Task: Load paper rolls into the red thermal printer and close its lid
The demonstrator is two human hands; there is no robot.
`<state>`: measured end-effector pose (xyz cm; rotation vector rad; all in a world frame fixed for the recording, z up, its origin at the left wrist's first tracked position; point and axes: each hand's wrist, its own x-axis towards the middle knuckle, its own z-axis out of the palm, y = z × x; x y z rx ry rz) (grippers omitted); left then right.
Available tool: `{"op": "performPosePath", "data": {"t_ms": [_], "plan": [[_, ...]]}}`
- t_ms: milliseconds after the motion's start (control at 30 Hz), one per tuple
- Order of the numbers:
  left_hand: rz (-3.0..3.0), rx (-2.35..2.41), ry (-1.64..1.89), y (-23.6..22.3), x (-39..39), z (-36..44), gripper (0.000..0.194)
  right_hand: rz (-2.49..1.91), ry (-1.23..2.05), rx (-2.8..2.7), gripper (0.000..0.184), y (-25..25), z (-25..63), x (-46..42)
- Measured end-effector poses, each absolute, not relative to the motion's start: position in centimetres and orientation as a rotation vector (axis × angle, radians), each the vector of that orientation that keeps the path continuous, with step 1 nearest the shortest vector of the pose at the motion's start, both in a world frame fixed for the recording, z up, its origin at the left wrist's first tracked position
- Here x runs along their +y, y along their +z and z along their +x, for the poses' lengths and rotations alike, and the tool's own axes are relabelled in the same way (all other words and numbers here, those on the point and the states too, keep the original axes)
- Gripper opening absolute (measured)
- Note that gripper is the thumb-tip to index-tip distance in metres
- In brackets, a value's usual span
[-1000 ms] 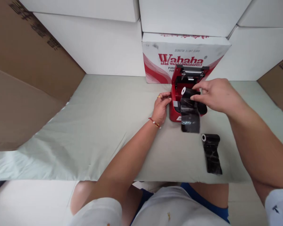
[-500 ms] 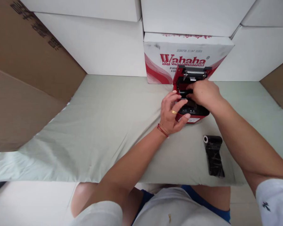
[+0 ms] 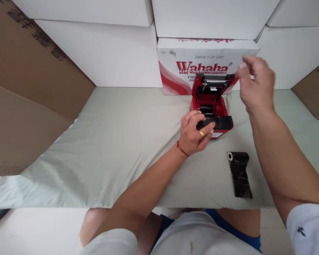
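- Red device (image 3: 221,108) stands right of the frame's centre on pale green cloth (image 3: 122,141), before a white Wahaha box (image 3: 170,55); its lid (image 3: 215,79) is raised.
- Right hand (image 3: 257,83), upper right, has thumb and fingers drawn together at the lid's right corner; blur hides whether they grip it.
- Left hand (image 3: 192,132), just right of centre, lays bent fingers on the device's black front edge (image 3: 224,123); I cannot tell whether they pinch anything.
- Loose black roll (image 3: 240,173) lies lower right, its tail unrolled toward the frame's bottom.
- Another black roll (image 3: 206,109) sits inside the device.
- Gold ring (image 3: 201,133) circles a left finger.
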<state>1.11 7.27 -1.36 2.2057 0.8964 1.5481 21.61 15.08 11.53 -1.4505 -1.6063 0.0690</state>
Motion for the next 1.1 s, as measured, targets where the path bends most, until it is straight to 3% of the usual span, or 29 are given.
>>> {"op": "performPosePath", "data": {"t_ms": [133,267,467,733,1100], "plan": [[2.266,0.885,1.586,-1.4,7.3,1.0,0.025,-1.368,0.289,-1.657,0.042,9.7,21.6,15.1],[2.26,0.914,1.541,-1.2,7.3,1.0,0.026,-1.297,0.201,-1.694,0.045,8.8,21.8,10.6],[2.322,0.948,1.761,-1.0,7.2,1.3,0.022,-1.237,0.154,-1.917,0.04,6.0,23.2,5.9],[1.898,0.969,1.638,0.3,7.3,0.6,0.061,-1.222,0.175,-1.883,0.041,4.1,23.0,5.5],[1.529,0.937,1.614,1.0,8.2,0.3,0.05,-1.251,0.183,-1.873,0.041,4.6,22.7,5.5]]}}
